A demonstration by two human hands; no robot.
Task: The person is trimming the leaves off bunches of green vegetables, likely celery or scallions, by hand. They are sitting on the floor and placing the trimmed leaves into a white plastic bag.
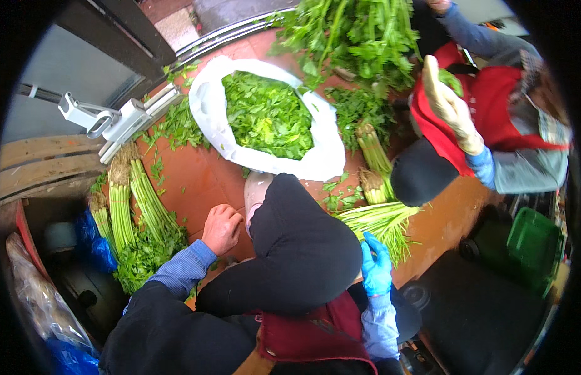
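My bare left hand hovers beside my bent knee, fingers curled and its underside hidden. In a blue glove, my right hand is on the other side of the knee, fingers apart and nothing visible between them. Just beyond that glove, trimmed green stalks lie on the tiles. Ahead of me a white plastic bag stands with its mouth spread, full of loose green leaves. Left of my left hand lie bundles of celery, roots still on, tops leafy. More rooted bundles lie right of the bag.
Across from me on the right, a person in a red apron raises a gloved hand. A large leafy bunch is at the top. A white metal door fitting stands left; a green bin is right.
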